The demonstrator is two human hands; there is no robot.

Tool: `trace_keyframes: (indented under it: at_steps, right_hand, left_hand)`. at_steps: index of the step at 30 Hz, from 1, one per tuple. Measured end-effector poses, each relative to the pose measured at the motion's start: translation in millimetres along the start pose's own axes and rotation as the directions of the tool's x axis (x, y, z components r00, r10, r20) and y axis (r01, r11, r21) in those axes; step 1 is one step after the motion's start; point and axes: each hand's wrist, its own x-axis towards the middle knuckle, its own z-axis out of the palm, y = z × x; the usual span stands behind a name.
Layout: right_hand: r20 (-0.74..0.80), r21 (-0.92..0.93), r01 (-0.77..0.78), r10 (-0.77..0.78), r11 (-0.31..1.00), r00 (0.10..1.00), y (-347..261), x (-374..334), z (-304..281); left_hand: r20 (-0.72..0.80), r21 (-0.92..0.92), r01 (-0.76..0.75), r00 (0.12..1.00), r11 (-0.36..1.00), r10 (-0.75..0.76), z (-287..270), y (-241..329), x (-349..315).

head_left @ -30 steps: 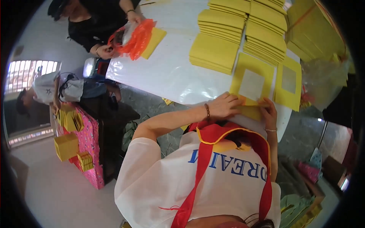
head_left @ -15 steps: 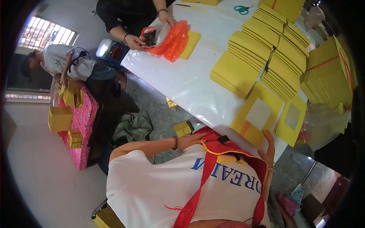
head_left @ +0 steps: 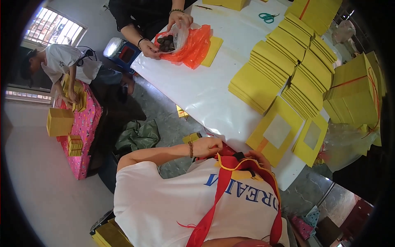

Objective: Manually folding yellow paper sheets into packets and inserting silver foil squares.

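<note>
I wear a red apron [head_left: 224, 181] with yellow trim over a white T-shirt. My left hand [head_left: 207, 147] is closed, fingers curled in, at the apron's top edge beside the table edge; whatever it may hold is hidden. My right hand [head_left: 261, 158] rests at the other side of the apron's bib, bent and partly covered by the cloth, so its grip does not show. Just beyond it lies a flat yellow paper piece [head_left: 263, 145] with a pale rectangle, and a smaller similar piece [head_left: 302, 147] is to its right. Neither hand touches the fanned stacks of yellow paper [head_left: 255, 86].
Across the white-covered table [head_left: 181, 90], a person's hands hold a red plastic bag [head_left: 197, 49] containing dark lumps. Green scissors [head_left: 268, 17] lie at the back. Tied yellow bundles [head_left: 349, 90] stand right. Another person handles yellow packets at a pink-covered table [head_left: 88, 131] on the left.
My left hand has gone from flat and outstretched to curled at the apron. My right hand has left the yellow paper's edge and moved inward to the bib. The view has shifted slightly.
</note>
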Motion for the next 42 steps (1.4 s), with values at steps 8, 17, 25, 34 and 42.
trace_keyframes:
  at_steps: [8,17,25,34,42]
  right_hand:
    - [-0.023,0.042,-0.003,0.004,0.999,1.000,11,3,-3]
    - [-0.001,0.043,-0.001,0.001,0.999,1.000,7,10,-4]
    - [-0.013,0.005,-0.012,0.012,1.000,1.000,3,14,-4]
    - [-0.083,0.070,0.006,0.000,0.998,0.997,2,15,-7]
    - [-0.119,-0.023,-0.041,0.038,0.999,0.992,-8,21,0]
  left_hand:
    - [-0.016,0.186,-0.125,0.991,0.975,0.130,-26,32,-7]
    - [-0.812,0.542,0.365,-0.005,0.757,0.584,-221,31,-21]
    - [-0.693,0.503,0.794,0.135,0.342,0.708,-309,26,-18]
    - [-0.662,0.636,0.763,0.464,0.114,0.589,-335,32,-7]
    - [-0.506,0.754,0.657,0.570,0.012,0.647,-350,29,-12]
